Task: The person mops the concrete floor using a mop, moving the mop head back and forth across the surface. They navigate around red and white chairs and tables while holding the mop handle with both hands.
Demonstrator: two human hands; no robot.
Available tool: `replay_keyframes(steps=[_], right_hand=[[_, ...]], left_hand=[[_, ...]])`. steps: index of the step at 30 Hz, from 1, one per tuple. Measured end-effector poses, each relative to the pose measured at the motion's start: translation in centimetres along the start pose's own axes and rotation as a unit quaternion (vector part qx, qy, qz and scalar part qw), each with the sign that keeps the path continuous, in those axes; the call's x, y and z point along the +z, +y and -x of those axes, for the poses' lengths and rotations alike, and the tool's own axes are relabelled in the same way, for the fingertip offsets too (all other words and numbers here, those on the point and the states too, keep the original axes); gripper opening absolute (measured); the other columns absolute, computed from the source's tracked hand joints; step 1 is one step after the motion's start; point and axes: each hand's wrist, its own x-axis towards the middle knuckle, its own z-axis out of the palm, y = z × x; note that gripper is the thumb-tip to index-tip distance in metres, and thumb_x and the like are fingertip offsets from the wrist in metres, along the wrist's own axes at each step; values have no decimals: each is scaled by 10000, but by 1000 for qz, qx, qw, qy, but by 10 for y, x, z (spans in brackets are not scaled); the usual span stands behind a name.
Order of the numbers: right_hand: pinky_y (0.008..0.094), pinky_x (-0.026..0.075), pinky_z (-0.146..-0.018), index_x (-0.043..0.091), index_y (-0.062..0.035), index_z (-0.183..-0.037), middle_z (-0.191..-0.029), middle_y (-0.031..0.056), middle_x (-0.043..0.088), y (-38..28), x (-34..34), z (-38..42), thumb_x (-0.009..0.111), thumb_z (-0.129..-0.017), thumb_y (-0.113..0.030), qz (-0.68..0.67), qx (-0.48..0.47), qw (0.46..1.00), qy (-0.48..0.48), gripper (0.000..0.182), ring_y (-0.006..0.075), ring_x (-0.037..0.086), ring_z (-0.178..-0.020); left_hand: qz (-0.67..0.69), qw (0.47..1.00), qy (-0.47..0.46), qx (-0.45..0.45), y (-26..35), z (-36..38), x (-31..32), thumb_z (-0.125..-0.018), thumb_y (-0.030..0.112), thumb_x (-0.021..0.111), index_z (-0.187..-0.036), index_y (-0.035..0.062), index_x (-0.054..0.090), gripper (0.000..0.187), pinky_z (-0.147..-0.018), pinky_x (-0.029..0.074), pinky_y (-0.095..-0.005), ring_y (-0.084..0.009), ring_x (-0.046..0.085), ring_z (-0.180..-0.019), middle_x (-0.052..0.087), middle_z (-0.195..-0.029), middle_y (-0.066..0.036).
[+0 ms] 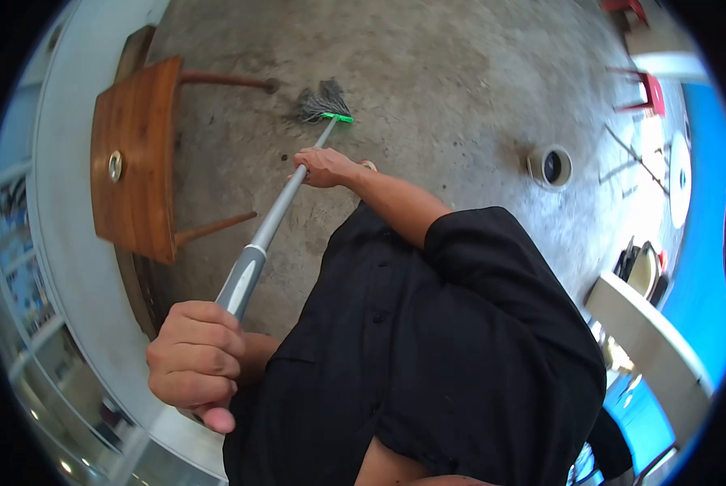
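Observation:
A mop with a grey metal pole (275,212) slants from the lower left up to the floor. Near the handle's top end, my left hand (194,356) is closed around the grip. Further down the pole, my right hand (322,167) is wrapped round it, with that arm stretched across my front. At the far end, a bright green clamp (338,117) carries the grey mop strands (322,101), which lie spread on the concrete floor (428,89).
A wooden table (136,194) with a small round object (116,166) on it stands at the left. To the right, a pale bucket (563,168) with a dark interior sits on the floor. Beyond it are a red stool (652,94) and a round white-topped table (681,180).

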Motion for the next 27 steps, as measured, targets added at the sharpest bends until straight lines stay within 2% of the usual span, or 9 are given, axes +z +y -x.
replay_keyframes(steps=[3,6,9,10,13,17,19,23,27], right_hand=[[481,533,-870,664,-134,-990,-1036,101,670,23,-42,55,718,-861,-386,19,40,999,15,288,335,652,-1070],[479,533,-868,670,-131,-977,-1027,103,676,62,-72,126,706,-868,-367,34,72,994,70,262,342,652,-1055],[487,524,-865,660,-106,-951,-987,143,664,91,-97,213,698,-905,-391,52,133,980,135,292,368,644,-1030],[486,520,-862,654,-95,-945,-982,154,658,101,-102,241,706,-907,-406,51,160,973,156,317,376,639,-1024],[483,506,-839,630,-69,-926,-989,181,645,134,-102,323,733,-905,-435,29,221,947,233,381,397,622,-989],[470,492,-806,606,-48,-896,-960,199,634,157,-89,419,768,-892,-416,20,275,909,313,402,407,599,-934],[468,491,-804,602,-50,-892,-946,196,630,163,-80,456,777,-889,-401,31,308,896,320,392,403,597,-932],[465,489,-799,596,-50,-884,-940,195,625,169,-52,487,803,-869,-369,12,366,866,340,381,399,596,-932],[468,487,-779,594,-51,-805,-889,192,624,153,-30,432,820,-845,-333,30,363,864,348,364,395,599,-888]], left_hand=[[10,999,20,33,-10,-18,44,-1019,360,628,-692,113,477,437,-465,426,-287,-113,492,-404,484,-506,35],[81,995,-31,58,-25,-42,91,-993,357,674,-699,61,535,440,-474,455,-306,-175,536,-433,524,-533,-24],[129,986,-85,65,-41,-57,144,-1008,382,628,-699,116,476,435,-480,436,-288,-116,486,-398,499,-503,28],[162,979,-101,69,-48,-60,160,-1001,332,617,-686,107,477,412,-478,437,-297,-129,482,-392,504,-506,18],[249,960,-124,41,-64,-66,207,-938,172,666,-637,40,512,363,-442,396,-322,-192,499,-410,499,-523,-31],[314,943,-107,-31,-79,-61,263,-842,96,685,-565,48,471,354,-446,339,-344,-217,465,-400,462,-510,-52],[328,936,-105,-70,-82,-58,280,-797,69,697,-536,60,433,371,-458,320,-356,-232,442,-400,426,-498,-57],[311,931,-181,-65,-97,-50,281,-757,29,707,-540,74,389,387,-477,295,-374,-240,395,-406,371,-486,-46],[271,945,-175,-46,-90,-31,236,-769,61,707,-543,75,407,376,-470,306,-365,-231,399,-395,380,-486,-34]])
